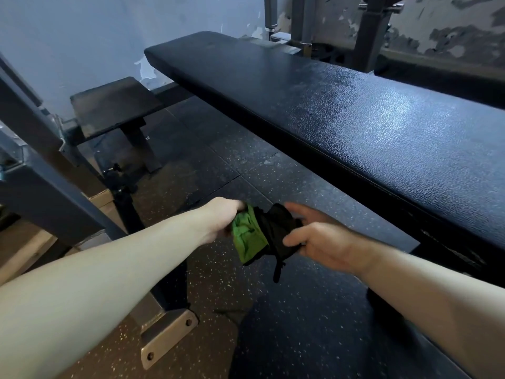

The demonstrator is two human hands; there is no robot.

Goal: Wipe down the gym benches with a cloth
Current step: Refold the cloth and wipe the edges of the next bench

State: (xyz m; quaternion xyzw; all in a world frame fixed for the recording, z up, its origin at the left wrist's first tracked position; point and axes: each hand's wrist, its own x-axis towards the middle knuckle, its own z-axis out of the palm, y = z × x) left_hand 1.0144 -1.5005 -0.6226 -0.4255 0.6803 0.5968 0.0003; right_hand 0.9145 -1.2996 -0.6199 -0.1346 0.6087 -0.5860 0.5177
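1 cloth (252, 236) gripped by left hand (220, 218), right hand (323, 243)

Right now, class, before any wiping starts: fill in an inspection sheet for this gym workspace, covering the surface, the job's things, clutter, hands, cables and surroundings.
Surface: long black bench pad, textured, with a glossy sheen.
Job's things: green and black cloth, bunched, held off the bench above the floor.
Clutter: nothing seen.
Hands: left hand grips the cloth's green part; right hand pinches its black part.
Cables: nothing seen.
Surroundings: smaller black pad behind to the left; steel frame with a holed foot plate; speckled rubber floor; peeling wall.
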